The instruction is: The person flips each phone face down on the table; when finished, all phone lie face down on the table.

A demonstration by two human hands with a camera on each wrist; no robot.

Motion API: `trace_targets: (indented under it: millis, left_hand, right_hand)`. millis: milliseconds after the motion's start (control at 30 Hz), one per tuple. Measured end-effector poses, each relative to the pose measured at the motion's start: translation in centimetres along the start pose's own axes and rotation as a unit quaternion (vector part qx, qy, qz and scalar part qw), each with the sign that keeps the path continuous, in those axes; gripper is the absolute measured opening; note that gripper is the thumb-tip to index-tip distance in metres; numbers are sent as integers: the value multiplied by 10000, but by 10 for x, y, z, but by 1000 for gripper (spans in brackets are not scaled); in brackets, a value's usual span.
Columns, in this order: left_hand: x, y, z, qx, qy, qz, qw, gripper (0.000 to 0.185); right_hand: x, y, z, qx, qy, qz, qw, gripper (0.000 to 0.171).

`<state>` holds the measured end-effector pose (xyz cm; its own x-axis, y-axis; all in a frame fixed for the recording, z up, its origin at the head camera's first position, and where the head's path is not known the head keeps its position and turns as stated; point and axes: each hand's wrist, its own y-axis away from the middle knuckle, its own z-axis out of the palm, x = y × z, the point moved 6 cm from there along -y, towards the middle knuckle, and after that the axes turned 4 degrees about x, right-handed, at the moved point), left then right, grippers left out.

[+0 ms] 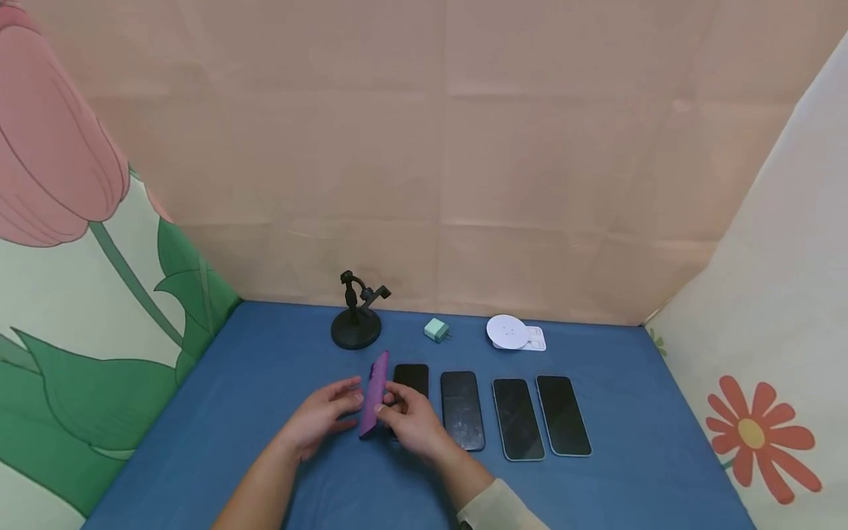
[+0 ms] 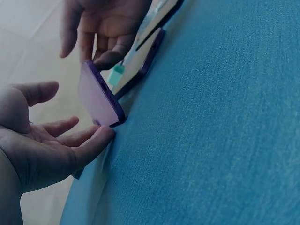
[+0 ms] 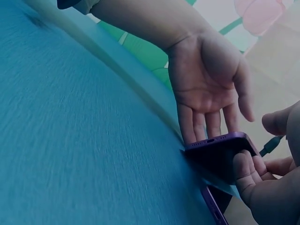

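A purple phone (image 1: 374,394) stands steeply tilted on the cloth between both hands, its back facing left. My left hand (image 1: 324,416) is to its left; in the left wrist view its fingertips touch the phone's lower edge, with the thumb apart. On the other side is my right hand (image 1: 414,423). In the right wrist view, its fingers meet the dark screen (image 3: 215,159), and its thumb stands clear of the phone. Just beyond the right fingers lies a black phone (image 1: 411,377), partly hidden.
To the right lie several more dark-screened phones (image 1: 463,408). Farther back are a black stand (image 1: 355,327), a mint charger plug (image 1: 436,329) and a white disc (image 1: 507,332) over a small white card (image 1: 536,338). Blue cloth (image 1: 636,442) covers the table, with a fabric backdrop behind.
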<state>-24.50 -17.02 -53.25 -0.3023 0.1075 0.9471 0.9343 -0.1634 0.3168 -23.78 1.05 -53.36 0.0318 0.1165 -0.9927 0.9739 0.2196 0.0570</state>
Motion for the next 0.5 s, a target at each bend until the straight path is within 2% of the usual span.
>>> trace_targets:
  millis: [167, 500]
  left_hand:
    - [-3, -1, 1, -62, 51, 23, 10000, 60]
    - [-7, -6, 5, -182, 149, -101, 9997, 61]
  right_hand:
    - [1, 2, -3, -7, 65, -94, 9999, 53]
    - [9, 5, -11, 43, 274, 144, 9995, 53]
